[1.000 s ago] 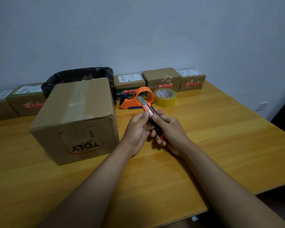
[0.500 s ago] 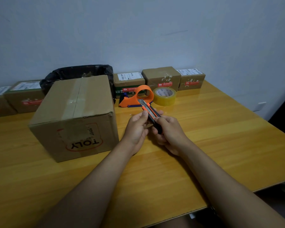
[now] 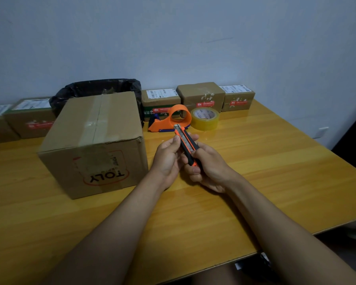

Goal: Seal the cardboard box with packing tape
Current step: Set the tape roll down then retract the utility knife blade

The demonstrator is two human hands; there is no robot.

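Plainly, the main risk is the utility knife (image 3: 186,144): if its blade slides out while the left hand (image 3: 169,159) pinches the front end, those fingertips could be cut. The right hand (image 3: 208,169) is curled closed around the knife's handle. Both hands hover above the desk (image 3: 275,165). The cardboard box (image 3: 95,140) sits just left, its top seam already taped; the tape roll (image 3: 205,118) and orange dispenser (image 3: 171,119) lie beyond, untouched.

Plain pale wall (image 3: 173,33); glossy wooden table (image 3: 275,171); dim light.
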